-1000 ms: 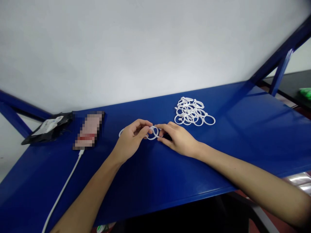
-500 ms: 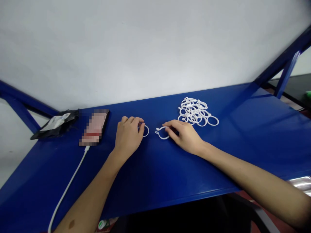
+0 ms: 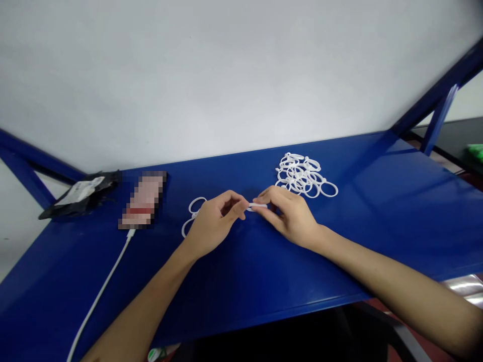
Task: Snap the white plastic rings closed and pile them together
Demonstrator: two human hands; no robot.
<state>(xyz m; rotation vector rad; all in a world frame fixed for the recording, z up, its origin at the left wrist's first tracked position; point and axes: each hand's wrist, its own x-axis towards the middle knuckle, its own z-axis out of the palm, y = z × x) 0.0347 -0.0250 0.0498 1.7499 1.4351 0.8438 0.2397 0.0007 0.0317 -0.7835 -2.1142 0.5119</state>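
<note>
Over the middle of the blue table, my right hand (image 3: 289,213) pinches a white plastic ring (image 3: 257,205) between thumb and fingers. My left hand (image 3: 219,216) is closed on the ring's left end, thumb against fingertips. The ring is seen nearly edge-on, and my fingers cover both its ends. Beside and partly behind my left hand lie white rings (image 3: 197,203), one above the other, touching near a small loop. A heap of several similar white rings (image 3: 302,176) rests beyond my right hand, toward the back.
A phone (image 3: 145,198) with a blurred screen lies at the left, a white cable (image 3: 101,291) running from it toward the front. Behind it sits a black plastic packet (image 3: 81,193) with a white label. Blue frame bars (image 3: 439,118) and a pale wall (image 3: 241,75) border the blue table (image 3: 256,286).
My left hand has moved right, off the ring on the table, and met the ring in my right hand. That ring, open at its left end before, is now tilted edge-on.
</note>
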